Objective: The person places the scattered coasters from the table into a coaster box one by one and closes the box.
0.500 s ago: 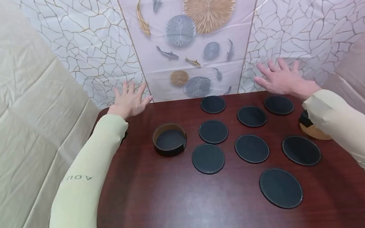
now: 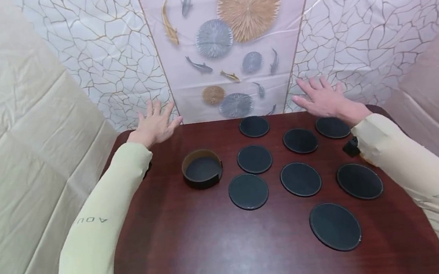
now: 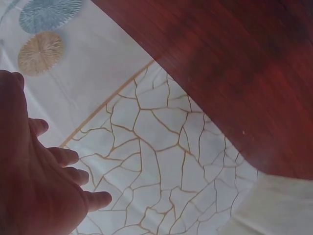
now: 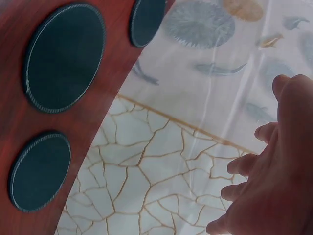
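Over the far edge of the table, reaching with left hand and right hand spread wide, gripping nothing. With eight dark discs already lying unstacked right of the open round holder, seemingly between steps; unable to judge the remainder. Free to move across the near left, tighter between discs.
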### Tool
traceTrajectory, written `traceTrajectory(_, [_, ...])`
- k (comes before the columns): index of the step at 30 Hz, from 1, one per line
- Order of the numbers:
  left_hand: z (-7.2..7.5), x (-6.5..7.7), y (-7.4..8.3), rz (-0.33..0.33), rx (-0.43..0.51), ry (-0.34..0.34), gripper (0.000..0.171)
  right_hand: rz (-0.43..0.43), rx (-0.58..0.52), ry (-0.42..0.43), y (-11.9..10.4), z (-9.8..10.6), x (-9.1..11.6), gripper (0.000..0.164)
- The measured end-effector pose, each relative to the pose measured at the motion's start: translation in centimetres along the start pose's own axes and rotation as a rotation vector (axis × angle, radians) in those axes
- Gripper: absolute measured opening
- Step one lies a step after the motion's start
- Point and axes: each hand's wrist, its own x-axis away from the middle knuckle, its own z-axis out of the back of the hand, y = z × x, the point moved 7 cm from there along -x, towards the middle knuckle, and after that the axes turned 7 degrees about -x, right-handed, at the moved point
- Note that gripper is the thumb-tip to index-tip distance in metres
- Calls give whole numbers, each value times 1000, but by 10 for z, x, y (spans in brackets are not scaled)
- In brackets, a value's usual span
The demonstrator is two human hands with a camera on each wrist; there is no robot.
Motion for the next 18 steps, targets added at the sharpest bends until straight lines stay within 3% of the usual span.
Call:
traceTrajectory(7, [-13,1,8,-43,102,51,75,14,-48,17,-4,-10,0,86])
traceTrajectory(14, [-22,16,2,-37,121,29,77,12,-102,-7,-15,-29,-8,86])
traceTrajectory(18, [-25,16,8,-53,143,38,79,13,-128,16,-21,-37,-9,83])
